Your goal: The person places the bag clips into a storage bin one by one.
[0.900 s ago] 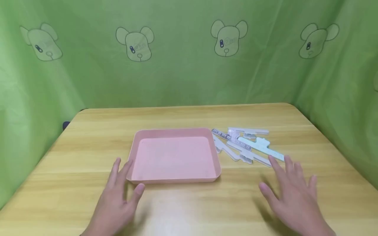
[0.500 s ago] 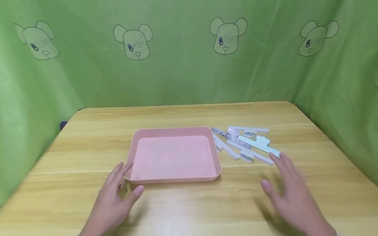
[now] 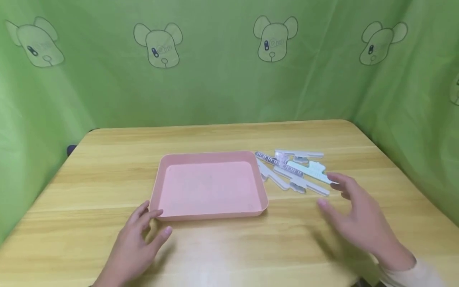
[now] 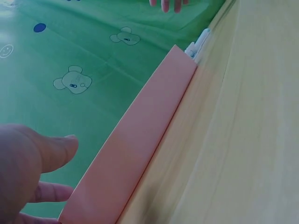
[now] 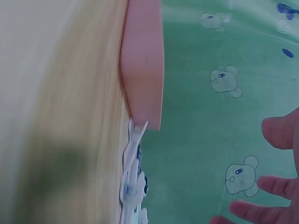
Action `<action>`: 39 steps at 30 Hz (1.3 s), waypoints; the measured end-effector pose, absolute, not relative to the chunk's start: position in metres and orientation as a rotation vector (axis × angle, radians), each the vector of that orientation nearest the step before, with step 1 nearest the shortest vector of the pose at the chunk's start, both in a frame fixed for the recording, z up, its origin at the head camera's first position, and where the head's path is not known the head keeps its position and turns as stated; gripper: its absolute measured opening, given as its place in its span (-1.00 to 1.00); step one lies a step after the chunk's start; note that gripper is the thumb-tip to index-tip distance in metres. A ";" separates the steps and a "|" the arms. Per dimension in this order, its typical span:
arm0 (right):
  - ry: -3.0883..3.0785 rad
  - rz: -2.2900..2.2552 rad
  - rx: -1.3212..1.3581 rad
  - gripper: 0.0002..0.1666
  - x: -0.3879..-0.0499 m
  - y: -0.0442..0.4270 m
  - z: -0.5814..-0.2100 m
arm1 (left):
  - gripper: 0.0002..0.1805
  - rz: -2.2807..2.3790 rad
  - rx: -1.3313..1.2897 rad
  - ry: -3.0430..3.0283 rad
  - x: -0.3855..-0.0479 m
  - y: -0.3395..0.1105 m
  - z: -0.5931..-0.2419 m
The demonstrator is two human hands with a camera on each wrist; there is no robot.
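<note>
A pink rectangular tray point(image 3: 211, 189) lies on the wooden table, nothing in it. My left hand point(image 3: 130, 249) is at its near left corner, fingertips at the rim, thumb apart; whether they touch cannot be told. Right of the tray lies a loose pile of long clips: a pale green one point(image 3: 310, 170), a patterned one point(image 3: 267, 158) and several whitish ones, such as the clip point(image 3: 299, 153) at the back. My right hand point(image 3: 365, 223) hovers at the pile's right, fingers slightly bent and holding nothing, fingertips overlapping the green clip's end in the head view.
Green curtains point(image 3: 215, 95) with printed bear heads stand behind and on both sides of the wooden table point(image 3: 215, 255). A small dark object point(image 3: 71, 150) shows past the table's left edge. The whitish clips at the left of the pile lie against the tray's right side.
My right hand has risen towards the pale green clip's end, its fingers bending more. The left hand has shifted slightly nearer the tray's front corner. The head view has tilted down a little.
</note>
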State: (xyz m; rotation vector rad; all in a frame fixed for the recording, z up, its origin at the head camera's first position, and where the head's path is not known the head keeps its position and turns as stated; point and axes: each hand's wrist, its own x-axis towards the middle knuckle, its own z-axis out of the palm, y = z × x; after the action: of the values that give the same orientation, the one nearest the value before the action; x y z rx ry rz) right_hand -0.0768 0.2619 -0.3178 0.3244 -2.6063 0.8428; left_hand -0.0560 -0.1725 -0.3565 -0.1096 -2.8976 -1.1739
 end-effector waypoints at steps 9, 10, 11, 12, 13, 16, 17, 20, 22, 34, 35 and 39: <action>-2.722 0.718 0.337 -0.47 -0.109 0.266 -0.309 | -0.40 -1.220 -0.104 -2.904 -0.055 -0.173 -0.355; -2.743 0.697 0.344 -0.48 -0.112 0.267 -0.309 | -0.41 -1.219 -0.104 -2.906 -0.055 -0.173 -0.355; -2.759 0.673 0.360 -0.49 -0.115 0.267 -0.309 | -0.42 -1.218 -0.104 -2.906 -0.054 -0.172 -0.355; -2.774 0.642 0.378 -0.51 -0.118 0.268 -0.309 | -0.42 -1.217 -0.104 -2.906 -0.054 -0.172 -0.355; -2.787 0.609 0.396 -0.53 -0.121 0.269 -0.309 | -0.43 -1.215 -0.105 -2.904 -0.054 -0.172 -0.355; -2.795 0.532 0.458 -0.60 -0.130 0.272 -0.310 | -0.44 -1.223 -0.111 -2.893 -0.054 -0.171 -0.355; -2.791 0.512 0.481 -0.64 -0.133 0.272 -0.310 | -0.44 -1.225 -0.112 -2.891 -0.054 -0.171 -0.355; -2.795 0.453 0.520 -0.75 -0.140 0.273 -0.311 | -0.44 -1.233 -0.112 -2.887 -0.053 -0.171 -0.356; -2.799 0.395 0.544 -0.78 -0.144 0.273 -0.312 | -0.43 -1.234 -0.113 -2.887 -0.054 -0.171 -0.356; -2.818 -0.025 0.569 -0.78 -0.158 0.268 -0.315 | -0.44 -1.219 -0.099 -2.905 -0.054 -0.172 -0.359; -2.818 -0.053 0.573 -0.78 -0.158 0.267 -0.315 | -0.44 -1.217 -0.100 -2.904 -0.055 -0.172 -0.359; -2.833 -0.103 0.583 -0.76 -0.160 0.265 -0.315 | -0.44 -1.216 -0.102 -2.901 -0.055 -0.172 -0.358</action>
State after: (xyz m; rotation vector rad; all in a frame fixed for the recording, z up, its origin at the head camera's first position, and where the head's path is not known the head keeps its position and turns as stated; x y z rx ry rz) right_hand -0.1604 0.2647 -0.3155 0.5829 -2.8325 -0.1029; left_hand -0.0548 -0.1720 -0.3582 -0.1018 -2.9010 -1.2161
